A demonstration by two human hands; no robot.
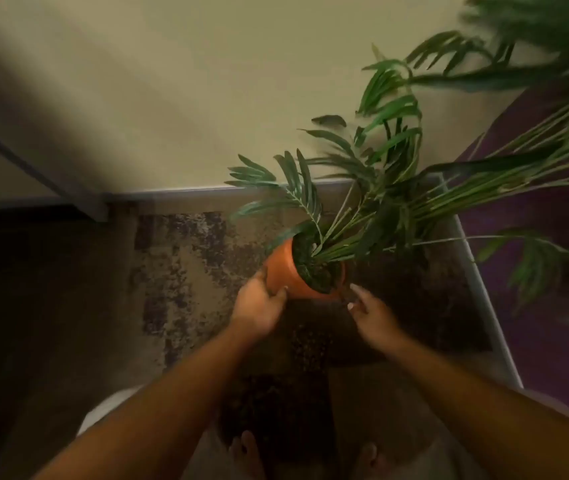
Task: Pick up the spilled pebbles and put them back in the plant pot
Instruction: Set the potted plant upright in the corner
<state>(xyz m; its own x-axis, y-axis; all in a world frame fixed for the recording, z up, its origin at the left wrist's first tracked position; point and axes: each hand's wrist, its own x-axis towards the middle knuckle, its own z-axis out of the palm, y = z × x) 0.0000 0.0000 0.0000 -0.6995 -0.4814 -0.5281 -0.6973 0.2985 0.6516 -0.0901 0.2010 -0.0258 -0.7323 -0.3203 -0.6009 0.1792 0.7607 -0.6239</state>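
My left hand (258, 303) has its grip on the lower side wall of the round terracotta-orange plastic plant pot (284, 268), thumb on one side and fingers wrapped round the other. The pot is tilted, its mouth turned toward my right and away from me. My right hand (373, 311) is released, fingers spread, just beside the pot's rim; whether a fingertip touches it I cannot tell.

Location of task items: the pot sits on the mottled beige-and-purple patterned rug (186, 258), close to the cream wall (172, 98) and its pale skirting. The spilled dark pebbles (307, 341) appear as a speckled patch on the rug between my forearms, nearer to me than the pot.

Risks, in my judgement:
- The pot is held by one hand only and is leaning. If that grip slips, it could roll and shed more filling.
- The long green palm-like fronds (390, 188) hang heavily to the right, pulling the pot that way.
- My bare feet (248, 452) stand next to the spill; a step could scatter or press the pebbles into the pile.
- Dark pebbles on dark rug patches are easy to miss.

Limits of observation: the frame is dim and motion-blurred. Single pebbles cannot be counted, and the edge of the spill is unclear against the rug pattern. The pot's base and filling level are hidden by foliage. The fronds run off the right edge.
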